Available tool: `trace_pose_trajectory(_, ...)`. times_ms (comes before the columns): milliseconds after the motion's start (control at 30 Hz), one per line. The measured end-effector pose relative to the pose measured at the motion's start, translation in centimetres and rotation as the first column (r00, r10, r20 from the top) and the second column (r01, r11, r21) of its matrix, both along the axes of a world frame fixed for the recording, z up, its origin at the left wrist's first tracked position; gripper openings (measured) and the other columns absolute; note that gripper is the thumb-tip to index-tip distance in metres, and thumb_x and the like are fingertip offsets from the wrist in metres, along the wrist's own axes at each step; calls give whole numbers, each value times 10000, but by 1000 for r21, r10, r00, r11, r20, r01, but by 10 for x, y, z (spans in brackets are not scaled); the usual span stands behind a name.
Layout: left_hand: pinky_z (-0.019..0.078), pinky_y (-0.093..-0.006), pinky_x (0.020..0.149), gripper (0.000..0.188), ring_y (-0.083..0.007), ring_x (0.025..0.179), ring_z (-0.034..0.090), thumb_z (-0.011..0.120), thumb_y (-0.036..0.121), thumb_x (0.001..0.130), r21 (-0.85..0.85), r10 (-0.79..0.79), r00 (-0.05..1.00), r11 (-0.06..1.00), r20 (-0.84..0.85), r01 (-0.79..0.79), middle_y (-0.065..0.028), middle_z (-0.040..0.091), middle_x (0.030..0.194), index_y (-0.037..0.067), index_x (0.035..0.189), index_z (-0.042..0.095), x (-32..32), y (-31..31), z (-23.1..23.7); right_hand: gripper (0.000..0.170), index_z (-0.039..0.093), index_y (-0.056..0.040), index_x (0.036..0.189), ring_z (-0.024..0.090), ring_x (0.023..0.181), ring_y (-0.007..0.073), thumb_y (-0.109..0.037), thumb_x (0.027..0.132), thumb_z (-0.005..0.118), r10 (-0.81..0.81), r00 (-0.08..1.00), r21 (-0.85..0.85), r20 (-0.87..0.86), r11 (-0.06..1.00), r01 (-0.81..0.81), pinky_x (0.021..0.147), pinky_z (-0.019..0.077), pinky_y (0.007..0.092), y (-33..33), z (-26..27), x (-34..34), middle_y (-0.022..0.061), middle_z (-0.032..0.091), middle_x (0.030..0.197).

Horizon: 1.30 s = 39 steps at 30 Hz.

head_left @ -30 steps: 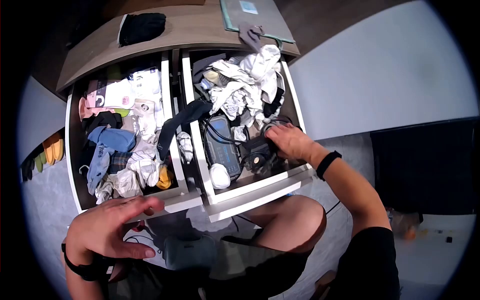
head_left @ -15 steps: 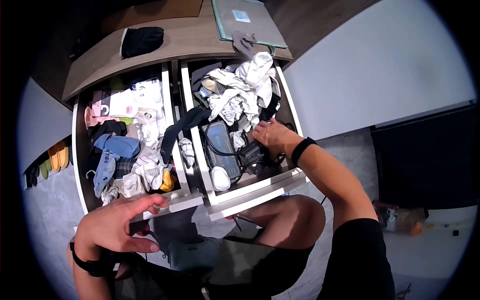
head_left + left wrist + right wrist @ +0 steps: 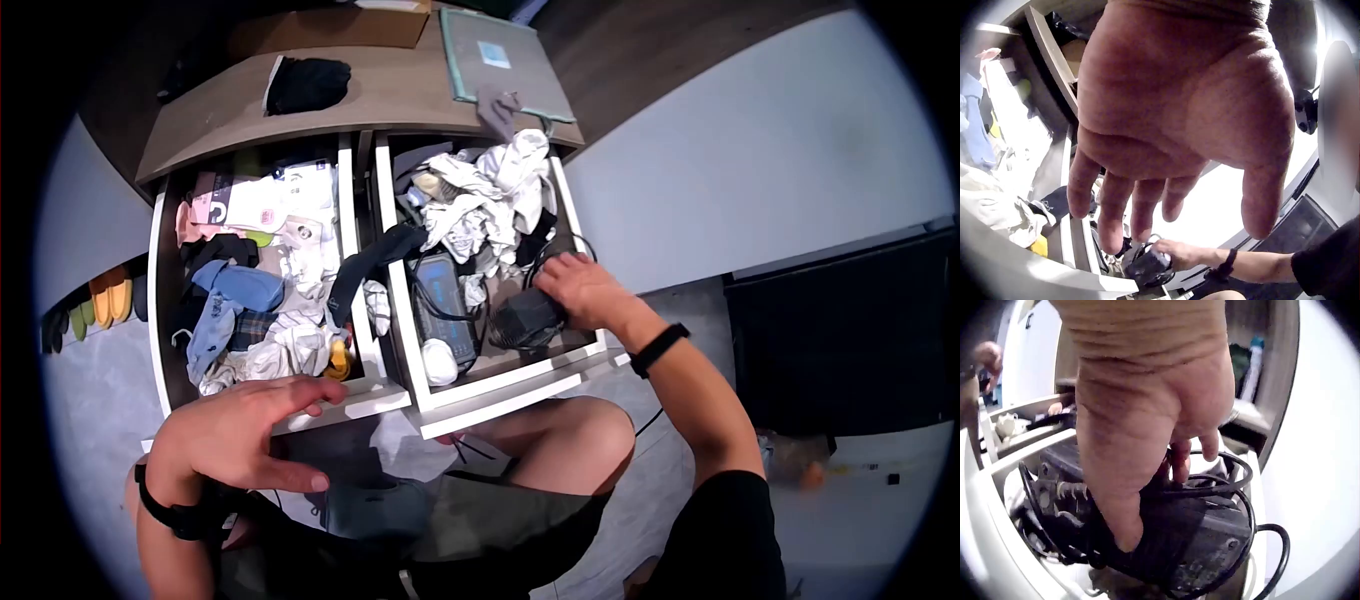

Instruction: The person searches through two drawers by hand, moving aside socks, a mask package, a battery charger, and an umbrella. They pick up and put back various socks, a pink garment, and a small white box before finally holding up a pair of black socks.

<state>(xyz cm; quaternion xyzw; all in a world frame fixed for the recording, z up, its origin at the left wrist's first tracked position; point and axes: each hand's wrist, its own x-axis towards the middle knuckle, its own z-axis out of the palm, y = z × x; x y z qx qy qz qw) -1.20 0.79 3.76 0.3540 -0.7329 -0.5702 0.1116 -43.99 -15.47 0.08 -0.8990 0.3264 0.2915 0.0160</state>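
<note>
With my right hand (image 3: 590, 292) I have the corded black box (image 3: 525, 318) gripped under thumb and fingers, not yet out of the drawer (image 3: 510, 378) around it, clothes (image 3: 485, 210) heaped beyond, my left hand (image 3: 240, 432) loosely spread, holding nothing.

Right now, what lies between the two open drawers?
In the head view, a dark cloth stretches across the gap between the left drawer and right drawer; a striped white cloth shows there too.

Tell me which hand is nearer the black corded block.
Right. The right hand holds the black corded block; the left hand is apart from it, by the other drawer's front edge.
</note>
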Motion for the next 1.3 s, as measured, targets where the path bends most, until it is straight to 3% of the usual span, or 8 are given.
trace_pose_trajectory(167, 483, -356, 878, 740, -277, 1031, 612, 806, 319, 710, 67, 33, 998, 997, 60, -37, -164, 595, 1176, 16, 1302, 480, -4, 2, 13, 559, 532, -79, 1163, 515, 1077, 351, -39, 629, 693, 218, 843, -430, 492, 903, 18, 927, 445, 422, 38, 98, -34, 112, 532, 1150)
trace_pose_trajectory(300, 476, -346, 891, 751, -266, 1029, 610, 804, 326, 703, 17, 26, 1000, 1000, 6, -26, -157, 591, 1192, 23, 1307, 477, -3, 5, 14, 559, 521, -113, 1132, 522, 1033, 331, -38, 624, 741, 477, 742, -766, 472, 639, 76, 910, 446, 487, 100, 150, -53, 96, 514, 1098)
trace_pose_trajectory(567, 457, -330, 919, 837, -200, 1008, 566, 847, 263, 662, 115, 38, 996, 993, -85, -28, -108, 562, 1209, 2, 1341, 433, -7, 0, 0, 457, 551, -240, 1074, 516, 1077, 273, -75, 685, 724, 410, 766, -817, 495, 518, 251, 983, 401, 490, 204, 172, -102, 32, 509, 1056)
trace_pose_trajectory(667, 457, -326, 908, 836, -169, 1016, 545, 856, 215, 651, 254, 184, 978, 955, -99, -154, -78, 541, 1203, 4, 1340, 431, 1, 7, -6, 439, 578, -264, 1066, 510, 1093, 260, -104, 690, 738, 361, 801, -824, 477, 502, 264, 1024, 369, 476, 242, 166, -123, 16, 508, 1058)
trace_pose_trajectory(833, 441, -343, 921, 947, -185, 1036, 531, 874, 321, 622, 324, 251, 962, 923, -107, -205, -88, 508, 1225, 11, 1371, 384, 5, 8, -10, 419, 583, -275, 1014, 486, 1106, 285, -94, 675, 749, 304, 836, -839, 456, 460, 290, 1014, 366, 524, 293, 153, -146, 34, 474, 1066)
trace_pose_trajectory(1033, 425, -355, 953, 1004, -203, 1078, 524, 846, 442, 640, 269, 245, 967, 937, -61, -221, -108, 488, 1267, 13, 1401, 353, 3, 3, -18, 429, 611, -288, 1057, 515, 1072, 278, -121, 684, 742, 92, 800, -748, 593, 432, 504, 976, 394, 498, 335, 118, -169, 17, 526, 1089)
trace_pose_trajectory(1100, 423, -359, 960, 1016, -206, 1087, 525, 835, 456, 651, 265, 263, 964, 933, -45, -242, -115, 490, 1286, 10, 1417, 340, 5, 8, -19, 474, 607, -195, 1112, 533, 1054, 315, -41, 677, 712, -14, 776, -688, 631, 452, 568, 951, 414, 467, 339, 94, -187, 64, 552, 1124)
trace_pose_trajectory(1300, 389, -349, 995, 1094, -204, 1135, 511, 807, 556, 662, 251, 269, 963, 932, -5, -259, -138, 489, 1310, -20, 1444, 304, 1, 7, -15, 469, 560, -130, 1183, 519, 1090, 315, -10, 733, 616, -620, 548, -290, 561, 473, 832, 920, 415, 436, 372, -14, -244, 92, 551, 1164)
